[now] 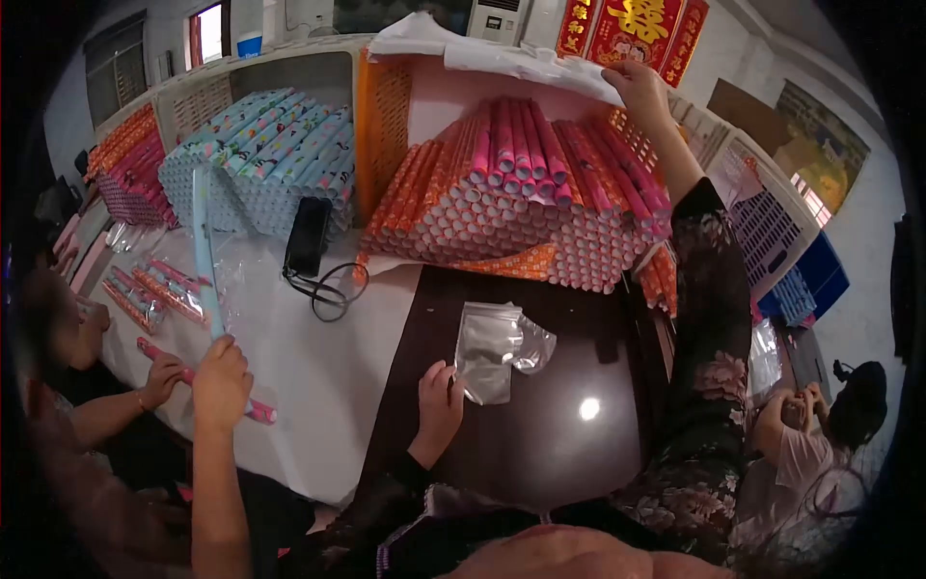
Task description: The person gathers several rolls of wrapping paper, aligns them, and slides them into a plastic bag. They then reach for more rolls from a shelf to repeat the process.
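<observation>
My right hand [640, 96] is raised at the upper right, its fingers closed on the edge of a white sheet [482, 56] that lies over the top of a crate. Under the sheet, rolled tubes in pink and orange patterned paper [511, 183] are stacked with their open ends facing me. My left hand [441, 403] is low over the dark table, fingers curled at the left edge of some clear plastic bags [490, 349]. The bags lie flat, slightly overlapping.
At left, a co-worker's hands hold a light blue tube [204, 256] and a pink tube [260, 412]. A black phone [309, 236] with a cord leans on blue tubes [260, 145]. Bagged tubes [169, 289] lie on the white tabletop [318, 386]. Another person [810, 434] sits at right.
</observation>
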Motion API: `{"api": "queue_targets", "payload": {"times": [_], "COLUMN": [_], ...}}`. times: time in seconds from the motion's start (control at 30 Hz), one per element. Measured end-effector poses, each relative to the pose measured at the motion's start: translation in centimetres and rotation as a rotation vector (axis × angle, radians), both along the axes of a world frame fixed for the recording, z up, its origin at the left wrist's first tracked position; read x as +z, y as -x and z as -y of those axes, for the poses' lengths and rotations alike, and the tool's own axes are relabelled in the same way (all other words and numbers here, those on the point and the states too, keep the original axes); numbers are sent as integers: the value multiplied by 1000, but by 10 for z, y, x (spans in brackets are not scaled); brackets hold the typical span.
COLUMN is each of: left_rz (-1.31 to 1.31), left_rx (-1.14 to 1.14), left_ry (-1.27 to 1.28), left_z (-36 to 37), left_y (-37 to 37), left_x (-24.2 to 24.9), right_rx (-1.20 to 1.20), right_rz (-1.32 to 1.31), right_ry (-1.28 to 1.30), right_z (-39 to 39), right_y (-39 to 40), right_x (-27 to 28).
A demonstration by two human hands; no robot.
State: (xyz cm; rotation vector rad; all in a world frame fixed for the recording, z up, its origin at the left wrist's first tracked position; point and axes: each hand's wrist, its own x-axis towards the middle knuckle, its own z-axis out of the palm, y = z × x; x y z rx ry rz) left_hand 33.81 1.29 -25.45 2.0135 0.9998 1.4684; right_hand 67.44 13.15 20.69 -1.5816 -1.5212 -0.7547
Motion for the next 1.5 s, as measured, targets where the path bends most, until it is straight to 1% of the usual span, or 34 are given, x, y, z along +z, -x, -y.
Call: {"api": "queue_targets", "payload": {"times": [0.03, 0.1, 0.17, 0.23, 0.3, 0.33, 0.37, 0.4, 0.43, 0.47, 0.5, 0.53, 0.57, 0.63, 0.67, 0.7, 0.73, 0.83, 0.87, 0.9, 0.93, 0.97, 1.0, 1.07, 1.1, 1.17, 1.2, 1.23, 1.27, 1.33, 1.4, 1.43, 1.47, 1.5], "left_rz": [31, 133, 164, 138, 146, 128, 111, 122, 120, 148, 174, 119, 112, 118, 116, 149, 181, 148, 146, 112, 79, 77, 111, 146, 161, 170, 180, 191, 171, 213, 161, 167, 198, 210], "left_rx": [-1, -31, -35, -24, -6, -20, -35, -22, -25, -41, -56, -21, -28, -40, -46, -68, -91, -81, -83, -75, -68, -72, -82, -90, -93, -105, -109, -111, -99, -144, -149, -163, -154, -150], "left_ry": [27, 248, 236, 239, 217, 215, 210, 207, 214, 293, 374, 268, 276, 297, 301, 372, 444, 403, 406, 382, 358, 357, 405, 450, 458, 465, 446, 428, 344, 434, 379, 342, 404, 353], "left_z": [1, 5, 8, 9, 9, 9, 7, 8, 9, 9, 8, 7, 6, 6, 7, 9, 9, 6, 7, 6, 6, 7, 7, 7, 7, 7, 7, 8, 8, 15, 13, 12, 14, 13], "left_y": [1, 0, 4, 7, 5, 6, 7, 6, 6, 7, 8, 9, 9, 8, 7, 5, 5, 7, 8, 9, 9, 10, 10, 9, 8, 9, 10, 10, 9, 9, 11, 12, 12, 6], "left_x": [5, 4, 15, 27, 20, 19, 20, 29, 28, 33, 37, 40, 40, 38, 34, 27, 23, 26, 25, 21, 19, 22, 26, 28, 25, 25, 28, 29, 27, 30, 29, 33, 41, 27], "right_rx": [-71, -105, -89, -156, -203, -201, -200, -204, -277, -348, -274, -323, -375, -354, -418, -480, -471, -437, -411, -414, -358, -301, -304, -626, -627, 432, 672, 665, 702, 773, 842, 876, 909, 943], "right_rz": [23, 77, 38, 13, 62, 44, 26, 25, 59, 94, 81, 153, 224, 203, 126, 48, 95, 59, -6, -7, -170, -331, -515, -131, -131, -1080, -1098, -1101, -1061, -982, -903, -856, -810, -761], "right_ry": [-4, -33, 31, 10, 67, 110, 150, 159, 161, 162, 230, 276, 323, 333, 259, 183, 185, 102, 59, 58, -28, -114, -140, -40, -43, -461, -507, -513, -426, -252, -83, 2, 87, 178], "right_z": [-29, -80, -113, -145, -186, -213, -220, -225, -227, -223, -217, -236, -248, -234, -230, -225, -218, -224, -220, -225, -238, -236, -232, -224, -219, -184, -176, -164, -149, -119, -91, -72, -44, -27], "right_y": [-3, -9, 7, 14, 2, -18, -13, -11, -9, -3, 4, -17, -31, -19, -8, 4, 12, -2, 0, -11, -37, -37, -39, -46, -49, -26, -32, -33, -25, -20, -11, 8, 39, 40], "right_x": [15, 33, 38, 39, 41, 40, 40, 36, 32, 30, 32, 33, 34, 32, 30, 29, 27, 30, 30, 32, 36, 38, 45, 53, 57, 69, 71, 68, 55, 44, 27, 12, -12, -15]}}
